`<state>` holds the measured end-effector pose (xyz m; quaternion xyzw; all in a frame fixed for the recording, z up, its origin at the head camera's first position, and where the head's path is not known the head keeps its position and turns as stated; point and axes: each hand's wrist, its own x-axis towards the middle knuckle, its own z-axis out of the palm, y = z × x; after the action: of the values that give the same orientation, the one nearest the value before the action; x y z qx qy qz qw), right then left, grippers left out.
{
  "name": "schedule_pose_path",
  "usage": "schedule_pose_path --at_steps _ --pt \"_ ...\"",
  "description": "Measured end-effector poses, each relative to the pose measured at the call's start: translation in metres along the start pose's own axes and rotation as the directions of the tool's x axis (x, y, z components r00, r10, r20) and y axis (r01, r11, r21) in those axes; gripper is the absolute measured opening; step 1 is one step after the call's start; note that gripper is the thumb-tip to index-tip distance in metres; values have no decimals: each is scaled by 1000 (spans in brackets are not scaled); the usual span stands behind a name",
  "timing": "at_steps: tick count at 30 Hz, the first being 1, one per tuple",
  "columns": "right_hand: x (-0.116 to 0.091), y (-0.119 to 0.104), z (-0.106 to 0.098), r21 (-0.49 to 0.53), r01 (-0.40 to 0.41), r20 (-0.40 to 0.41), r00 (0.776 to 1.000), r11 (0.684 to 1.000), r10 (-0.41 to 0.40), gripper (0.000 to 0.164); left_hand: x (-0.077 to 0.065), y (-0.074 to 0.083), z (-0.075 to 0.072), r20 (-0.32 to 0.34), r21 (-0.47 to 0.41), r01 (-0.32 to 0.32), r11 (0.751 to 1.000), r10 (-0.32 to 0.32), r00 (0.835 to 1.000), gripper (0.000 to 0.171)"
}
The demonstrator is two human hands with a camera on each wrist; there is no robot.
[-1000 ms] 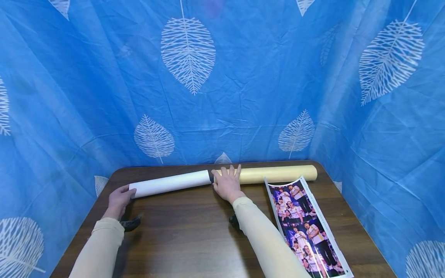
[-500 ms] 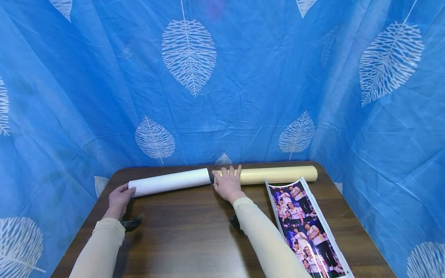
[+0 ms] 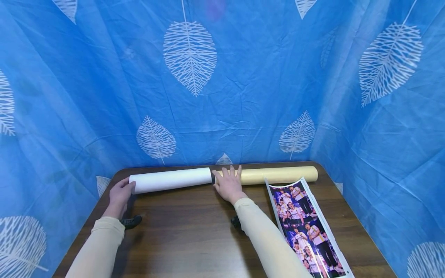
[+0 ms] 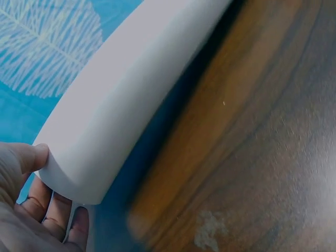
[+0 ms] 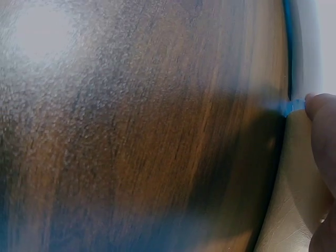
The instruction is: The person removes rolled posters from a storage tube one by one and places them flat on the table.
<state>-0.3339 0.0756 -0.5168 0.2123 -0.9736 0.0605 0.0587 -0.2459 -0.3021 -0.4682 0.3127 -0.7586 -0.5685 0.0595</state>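
A white paper roll [image 3: 170, 180] lies along the back of the table, its left end pinched by my left hand [image 3: 119, 195]. In the left wrist view, the thumb [image 4: 37, 156] presses the outside of that end while the other fingers sit at its mouth. To the right is a pale yellow roll [image 3: 278, 175]. My right hand [image 3: 229, 186] rests on its left end with fingers spread over the top. The right wrist view catches only part of that hand [image 5: 326, 142], beside the narrow gap between the two rolls.
A glossy photo print [image 3: 307, 227] of people, with curled edges, lies at the right of the brown wooden table [image 3: 184, 239], partly behind the right sleeve. Blue curtain [image 3: 243, 96] with white leaves hangs right behind the table and along both sides.
The white roll's left end has moved slightly back with my left hand, so the roll lies closer to level with the yellow one. My right hand stays nearly still.
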Motion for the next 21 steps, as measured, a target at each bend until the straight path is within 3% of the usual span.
schedule_pose_path --at_steps 12,21 --pt "-1 9 3 136 0 0 1000 991 0 70 -12 23 0 -33 -87 -156 984 153 988 58" --pt "-3 15 0 205 57 -58 997 977 -46 72 -25 43 -4 -119 -203 -192 960 171 978 56"
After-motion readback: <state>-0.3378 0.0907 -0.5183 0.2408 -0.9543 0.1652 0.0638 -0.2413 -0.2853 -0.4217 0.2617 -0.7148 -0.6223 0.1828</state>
